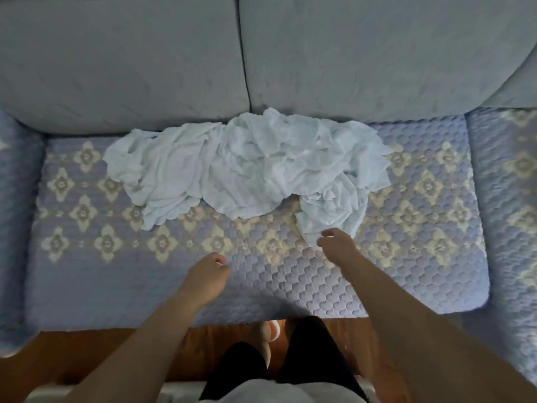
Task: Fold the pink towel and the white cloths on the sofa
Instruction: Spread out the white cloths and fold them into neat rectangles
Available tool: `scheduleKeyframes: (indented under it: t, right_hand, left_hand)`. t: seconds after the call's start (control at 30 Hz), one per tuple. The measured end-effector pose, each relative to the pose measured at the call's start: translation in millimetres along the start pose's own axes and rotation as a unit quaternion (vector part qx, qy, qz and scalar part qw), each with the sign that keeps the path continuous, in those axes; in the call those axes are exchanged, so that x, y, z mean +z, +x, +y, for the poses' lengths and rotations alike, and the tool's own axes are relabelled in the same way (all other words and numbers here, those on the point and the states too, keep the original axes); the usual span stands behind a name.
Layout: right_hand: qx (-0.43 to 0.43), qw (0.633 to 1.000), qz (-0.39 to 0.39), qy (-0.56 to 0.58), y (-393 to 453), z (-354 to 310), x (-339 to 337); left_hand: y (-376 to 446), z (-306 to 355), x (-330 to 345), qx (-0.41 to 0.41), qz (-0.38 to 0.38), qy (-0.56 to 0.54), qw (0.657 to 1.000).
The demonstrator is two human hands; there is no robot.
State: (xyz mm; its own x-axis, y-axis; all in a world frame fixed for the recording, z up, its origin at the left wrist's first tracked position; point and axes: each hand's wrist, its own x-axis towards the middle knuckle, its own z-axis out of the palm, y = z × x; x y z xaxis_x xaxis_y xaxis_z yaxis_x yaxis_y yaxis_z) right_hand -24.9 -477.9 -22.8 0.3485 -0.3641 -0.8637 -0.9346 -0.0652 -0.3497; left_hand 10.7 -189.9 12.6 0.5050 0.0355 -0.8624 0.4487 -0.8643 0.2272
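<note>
No readable text, labels, brands, numbers or signs anywhere in view. The quilted sofa cover (406,257) carries only a repeating flower-diamond pattern, no lettering. The white cloths (247,167) show no tags or print.

**Single head view, looking steeply down**

Worn on the head, aimed forward and down over the sofa seat (406,271) from the front edge. Close in, at arm's reach. Wide-angle, with bowed edges. Back cushions (130,68) at 12 o'clock, floor (87,353) and legs at 6 o'clock, forearms entering from 7 and 5 o'clock. No second view sharing the scene.
</note>
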Motion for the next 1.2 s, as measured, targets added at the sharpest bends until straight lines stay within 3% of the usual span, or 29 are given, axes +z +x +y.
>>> scheduleKeyframes:
  t: [0.07,0.17,0.33,0.4,0.47,0.53,0.63,0.73,0.87,0.93,1.0,1.2]
  right_hand:
    - [0.078,0.991,-0.004,0.105,33,5,-10]
    - [0.183,0.951,-0.012,0.25,61,-5,-8]
    - [0.154,0.915,-0.085,0.363,51,-37,-7]
    - [0.092,0.952,-0.094,0.276,27,-49,-13]
    - [0.006,0.998,-0.058,0.018,-14,-60,-18]
    - [-0.086,0.974,-0.088,-0.191,-66,-64,-19]
    - [-0.083,0.952,-0.178,-0.233,-140,-54,-13]
    - [-0.025,0.962,-0.141,-0.233,-180,-25,-6]
    - [0.15,0.988,0.02,0.04,-188,8,4]
    - [0.14,0.972,0.168,0.084,-183,8,4]
    - [0.114,0.96,0.241,0.083,-185,-3,13]
    - [0.095,0.984,0.136,0.067,-193,-34,97]
  left_hand:
    - [6,1,9,-0.034,0.002,-0.059,0.998]
    - [8,3,16,-0.065,0.009,-0.148,0.987]
    - [-14,15,17,-0.058,-0.005,-0.172,0.983]
    - [-24,17,8,-0.044,-0.028,-0.164,0.985]
    - [-27,22,-6,-0.029,-0.058,-0.157,0.985]
    - [-33,32,-23,-0.027,-0.099,-0.21,0.972]
    - [-46,46,-54,-0.001,-0.159,-0.265,0.951]
    - [-51,33,-91,0.071,-0.179,-0.2,0.961]
    - [-24,-1,-150,0.15,-0.094,-0.024,0.984]
    - [3,-19,-179,0.127,-0.057,0.016,0.99]
    - [29,-32,-202,0.099,-0.043,0.062,0.992]
    - [112,-31,-225,0.109,-0.025,0.219,0.969]
